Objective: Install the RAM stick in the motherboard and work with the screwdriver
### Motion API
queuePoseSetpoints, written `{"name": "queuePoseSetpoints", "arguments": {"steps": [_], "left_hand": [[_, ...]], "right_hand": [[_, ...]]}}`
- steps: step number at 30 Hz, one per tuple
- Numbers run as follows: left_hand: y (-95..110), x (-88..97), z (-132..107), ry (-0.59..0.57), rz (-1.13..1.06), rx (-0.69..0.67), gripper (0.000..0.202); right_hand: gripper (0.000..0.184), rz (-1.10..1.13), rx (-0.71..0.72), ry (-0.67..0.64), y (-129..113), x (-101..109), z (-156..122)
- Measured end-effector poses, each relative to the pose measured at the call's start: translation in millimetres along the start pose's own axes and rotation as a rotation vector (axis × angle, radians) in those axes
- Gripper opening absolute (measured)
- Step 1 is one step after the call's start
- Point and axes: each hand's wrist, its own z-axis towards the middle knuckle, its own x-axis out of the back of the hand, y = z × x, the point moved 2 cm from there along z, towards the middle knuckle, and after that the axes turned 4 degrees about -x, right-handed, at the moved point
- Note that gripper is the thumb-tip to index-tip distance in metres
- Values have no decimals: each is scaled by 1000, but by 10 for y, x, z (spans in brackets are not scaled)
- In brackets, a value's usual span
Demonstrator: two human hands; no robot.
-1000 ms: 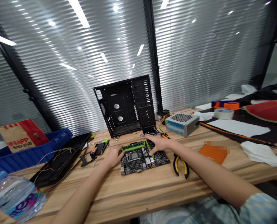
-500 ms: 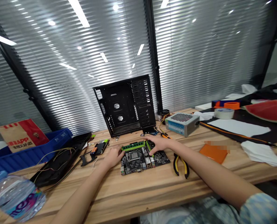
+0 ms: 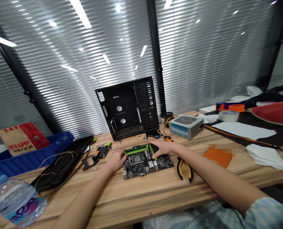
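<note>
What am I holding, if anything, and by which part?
Can't tell whether either hand grips the motherboard; your left hand is at its left edge, right hand over its right side.

Mobo [image 3: 142, 163] blk w/ lime-grn slots [image 3: 141, 149], pliers [image 3: 180, 169] yel/blk, bin [image 3: 29, 159] blu, sleeve [image 3: 263, 211] lt-blu chk.

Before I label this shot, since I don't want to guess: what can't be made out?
In the head view:
Black-and-yellow pliers: tip hidden by the right forearm.
Motherboard: part covered by the right hand; lettering too small to read.
Blue bin: left end cut off by the left edge.
</note>
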Motion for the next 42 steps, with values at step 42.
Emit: {"name": "queuePoseSetpoints", "arguments": {"steps": [42], "left_hand": [[-5,-5,-2,14,9,3,36]], "right_hand": [[112,44,38,39,38,-28,30]]}}
